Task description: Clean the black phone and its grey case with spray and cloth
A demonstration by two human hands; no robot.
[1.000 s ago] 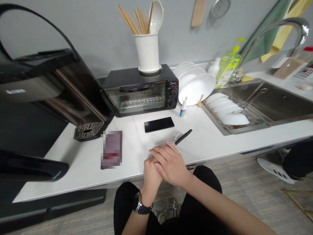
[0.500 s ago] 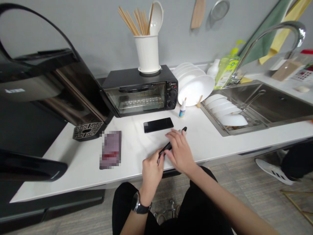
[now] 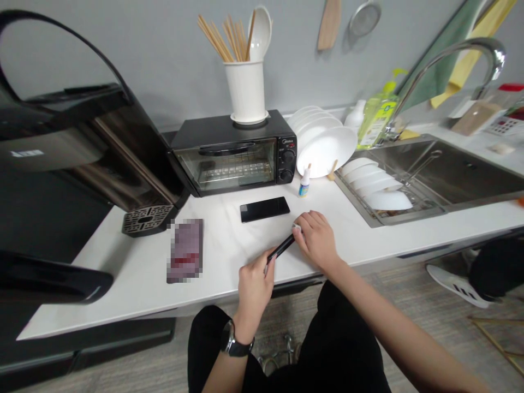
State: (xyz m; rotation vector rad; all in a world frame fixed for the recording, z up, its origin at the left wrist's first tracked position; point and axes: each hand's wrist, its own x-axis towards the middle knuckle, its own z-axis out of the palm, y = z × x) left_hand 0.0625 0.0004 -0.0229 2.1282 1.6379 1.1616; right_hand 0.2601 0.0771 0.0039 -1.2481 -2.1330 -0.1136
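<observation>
My left hand point(image 3: 256, 286), wearing a wristwatch point(image 3: 235, 339), pinches the lower left end of a slim, black, stick-like object point(image 3: 282, 248). The object slants up to the right above the counter's front part. Around its far end my right hand point(image 3: 317, 237) is closed, hiding that tip. A small whitish piece point(image 3: 297, 226) shows at the right fingers; I cannot make out what it is. Just beyond the hands, a black phone point(image 3: 265, 209) lies flat. Behind it a small white bottle point(image 3: 304, 184) with a blue label stands upright.
A black toaster oven point(image 3: 235, 164) carries a white utensil holder point(image 3: 245, 90). Plates point(image 3: 327, 153) stand beside it, left of the sink point(image 3: 462, 164). A black machine point(image 3: 139, 158) and a blurred purple flat item point(image 3: 186, 251) are at left. Another person's shoe point(image 3: 456, 286) shows at right.
My right hand has slid outward to the right along the black object and now covers its far end. More of the object's middle shows. My left hand stays put.
</observation>
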